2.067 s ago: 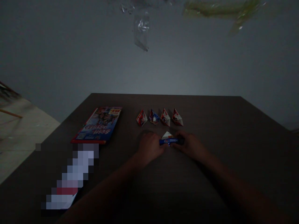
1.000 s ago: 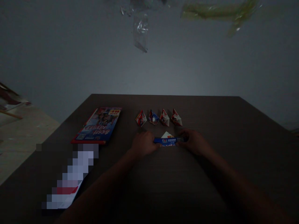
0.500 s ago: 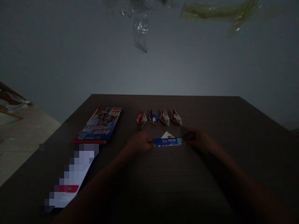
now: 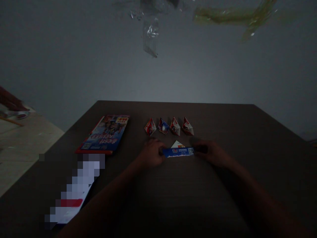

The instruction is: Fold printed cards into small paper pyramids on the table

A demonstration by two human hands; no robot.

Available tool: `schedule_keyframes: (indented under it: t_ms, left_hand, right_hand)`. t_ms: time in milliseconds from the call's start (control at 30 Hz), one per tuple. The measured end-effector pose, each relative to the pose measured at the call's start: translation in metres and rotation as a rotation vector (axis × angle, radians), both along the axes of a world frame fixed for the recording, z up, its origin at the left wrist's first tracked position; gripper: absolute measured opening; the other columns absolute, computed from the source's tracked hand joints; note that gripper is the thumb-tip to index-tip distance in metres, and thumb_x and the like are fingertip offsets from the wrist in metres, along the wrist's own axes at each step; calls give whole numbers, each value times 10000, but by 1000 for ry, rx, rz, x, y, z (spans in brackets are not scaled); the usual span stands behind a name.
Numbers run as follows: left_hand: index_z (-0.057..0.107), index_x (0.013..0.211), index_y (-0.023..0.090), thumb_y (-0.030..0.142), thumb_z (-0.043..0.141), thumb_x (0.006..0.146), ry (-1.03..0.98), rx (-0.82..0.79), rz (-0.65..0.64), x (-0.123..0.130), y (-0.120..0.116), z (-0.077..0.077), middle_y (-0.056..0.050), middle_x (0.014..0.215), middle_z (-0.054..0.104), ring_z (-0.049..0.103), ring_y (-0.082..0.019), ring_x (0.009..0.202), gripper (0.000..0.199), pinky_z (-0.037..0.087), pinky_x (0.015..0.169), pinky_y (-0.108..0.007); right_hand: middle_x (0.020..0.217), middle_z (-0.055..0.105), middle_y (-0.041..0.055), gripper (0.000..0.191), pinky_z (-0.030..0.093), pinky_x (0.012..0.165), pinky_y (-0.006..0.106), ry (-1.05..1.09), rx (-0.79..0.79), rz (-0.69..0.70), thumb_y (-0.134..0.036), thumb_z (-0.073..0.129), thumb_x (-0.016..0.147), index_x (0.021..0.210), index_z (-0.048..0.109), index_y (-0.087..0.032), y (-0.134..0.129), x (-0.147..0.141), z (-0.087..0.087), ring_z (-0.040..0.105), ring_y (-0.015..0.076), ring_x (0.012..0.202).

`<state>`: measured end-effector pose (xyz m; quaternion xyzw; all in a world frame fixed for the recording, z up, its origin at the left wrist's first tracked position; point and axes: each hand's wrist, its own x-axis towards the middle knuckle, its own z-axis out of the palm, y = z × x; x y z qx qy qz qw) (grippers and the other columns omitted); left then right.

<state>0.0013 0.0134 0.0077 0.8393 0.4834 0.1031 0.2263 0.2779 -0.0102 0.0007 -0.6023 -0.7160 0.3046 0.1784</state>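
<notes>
A partly folded sheet of printed paper (image 4: 178, 151) lies on the table between my hands, with a blue band along its near side and a pale triangular point behind. My left hand (image 4: 153, 152) has its fingers closed at the left end of the band. At the opposite end, my right hand (image 4: 210, 152) pinches the paper near a printed square code. Beyond it several folded paper boats stand in a row, among them a red one (image 4: 150, 127), a blue one (image 4: 163, 126) and a pale one on the right (image 4: 187, 126).
To the left lies a stack of colourful printed leaflets (image 4: 105, 134). Nearer me is a pale, pixelated flat item (image 4: 74, 205). The dark table (image 4: 223, 119) meets a wall with tape and plastic on it. A person's foot (image 4: 17, 105) shows at far left.
My left hand has shifted slightly, its fingers now further round the paper's left end. My right hand has closed in a little over the other end. The person's foot at left has moved.
</notes>
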Motion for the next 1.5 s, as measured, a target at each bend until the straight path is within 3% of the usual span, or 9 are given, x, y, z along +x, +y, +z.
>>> schedule_keyframes:
  t_ms: [133, 400, 600, 833, 1500]
  left_hand:
    - [639, 971, 179, 189, 637, 656, -64, 44, 14, 3, -2, -6, -76, 998, 604, 523, -255, 995, 315, 394, 871, -383]
    - [617, 817, 187, 238, 645, 716, -152, 104, -48, 8, -7, -8, -36, 908, 610, 520, -220, 920, 117, 387, 813, -351]
    - [611, 770, 184, 199, 645, 726, -259, 82, -80, 11, -8, -12, -22, 856, 640, 548, -191, 872, 58, 402, 802, -332]
    - [610, 820, 184, 169, 611, 748, -404, -22, -50, 11, -11, -11, -37, 942, 668, 592, -181, 905, 73, 448, 814, -321]
    - [574, 774, 163, 118, 609, 758, -584, -32, -128, 10, -12, -13, -39, 966, 647, 608, -148, 906, 59, 462, 808, -287]
  right_hand:
    - [1055, 639, 83, 282, 467, 814, 368, -32, 102, 46, -293, 614, 742, 1003, 653, -196, -3, -5, 0, 612, 235, 921]
    - [884, 617, 43, 158, 461, 706, 320, -6, 154, 67, -313, 623, 747, 849, 610, -194, -5, -16, 0, 590, 189, 778]
    - [946, 649, 48, 231, 475, 766, 340, 69, 116, 56, -302, 660, 724, 930, 621, -205, -6, -19, -2, 610, 207, 856]
    - [1060, 647, 52, 326, 478, 879, 376, 202, 70, 67, -237, 658, 734, 1054, 592, -226, -7, -20, -5, 614, 217, 967]
    - [1049, 649, 53, 403, 484, 893, 391, 201, 99, 67, -254, 667, 743, 1130, 558, -231, -7, -19, -5, 619, 214, 967]
